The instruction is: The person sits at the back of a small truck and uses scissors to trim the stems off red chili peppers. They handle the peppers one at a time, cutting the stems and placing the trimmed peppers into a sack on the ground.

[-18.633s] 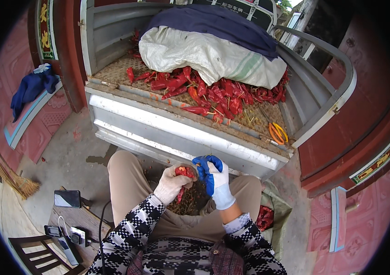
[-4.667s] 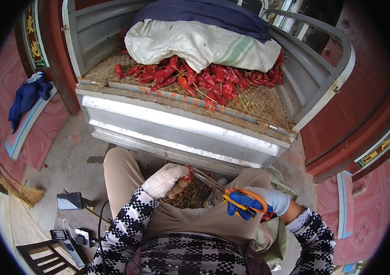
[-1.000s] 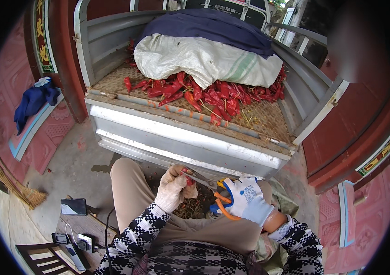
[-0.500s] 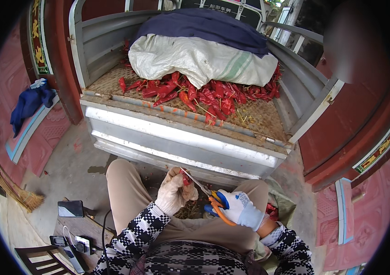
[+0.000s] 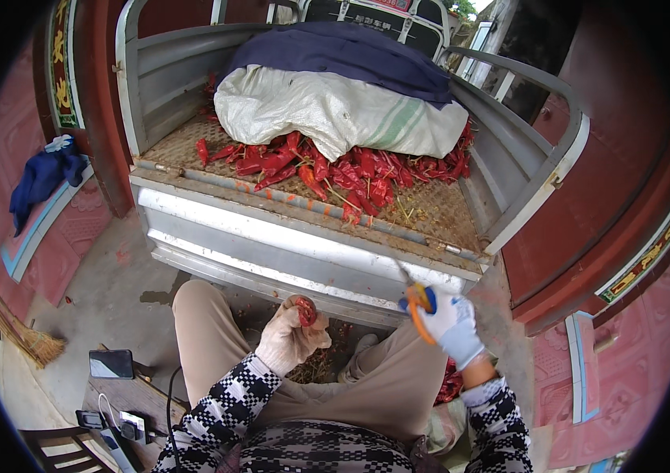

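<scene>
My left hand [image 5: 287,337], in a pale work glove, is closed around a dried red chili pepper [image 5: 306,310] above my lap. Off to the right, over my right knee, my right hand [image 5: 450,325] wears a white and blue glove and grips orange-handled scissors [image 5: 420,315]. Their blades point up toward the truck's tailgate and are smeared by motion. Ahead, a heap of red chili peppers [image 5: 358,177] lies on the truck bed, partly hidden under a white woven sack [image 5: 335,106] and a dark blue cloth [image 5: 343,55].
The silver tailgate [image 5: 287,252] stands right before my knees. More red peppers [image 5: 449,384] sit in a sack beside my right thigh. At left are a wooden bench [image 5: 150,398] with a phone [image 5: 111,363] and small devices, and a straw broom [image 5: 35,343].
My right hand has swung right and forward with the scissors, away from the pepper. My left hand still holds the pepper, a little lower and further left.
</scene>
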Tool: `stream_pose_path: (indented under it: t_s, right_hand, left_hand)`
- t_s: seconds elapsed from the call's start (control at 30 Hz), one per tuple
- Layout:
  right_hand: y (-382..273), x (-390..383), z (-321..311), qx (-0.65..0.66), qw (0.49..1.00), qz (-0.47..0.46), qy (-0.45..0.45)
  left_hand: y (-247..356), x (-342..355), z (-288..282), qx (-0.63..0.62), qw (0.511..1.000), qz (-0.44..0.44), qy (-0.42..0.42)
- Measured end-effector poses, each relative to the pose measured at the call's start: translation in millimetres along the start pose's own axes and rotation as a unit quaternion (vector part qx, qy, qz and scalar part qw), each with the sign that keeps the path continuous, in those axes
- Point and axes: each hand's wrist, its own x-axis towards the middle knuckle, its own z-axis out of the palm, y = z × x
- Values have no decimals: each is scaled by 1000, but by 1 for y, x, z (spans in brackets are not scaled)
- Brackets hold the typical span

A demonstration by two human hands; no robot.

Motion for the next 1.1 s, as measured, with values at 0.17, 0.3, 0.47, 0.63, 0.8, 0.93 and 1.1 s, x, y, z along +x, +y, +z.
stream_pose_path:
  t_s: [0.17, 0.3, 0.47, 0.63, 0.8, 0.93, 1.1]
  right_hand:
    - [77, 88, -23, -106, 983, 143, 43]
    - [103, 136, -33, -117, 977, 178, 8]
    - [83, 160, -35, -111, 979, 75, 155]
    - [-31, 131, -18, -59, 965, -180, 182]
    - [-91, 134, 13, -107, 974, -153, 125]
    - [-93, 151, 31, -95, 973, -141, 154]
    - [-74, 136, 14, -51, 959, -209, 184]
  left_hand:
    - [2, 5, -2, 5, 998, -27, -52]
    - [1, 10, 3, -30, 995, -52, -77]
    - [5, 10, -16, -5, 992, -58, -113]
    - [11, 12, -15, 13, 994, -59, -90]
    - [12, 11, -7, 19, 997, -42, -69]
    - [12, 10, -13, -1, 994, -45, -95]
    - [19, 9, -15, 5, 995, -31, -94]
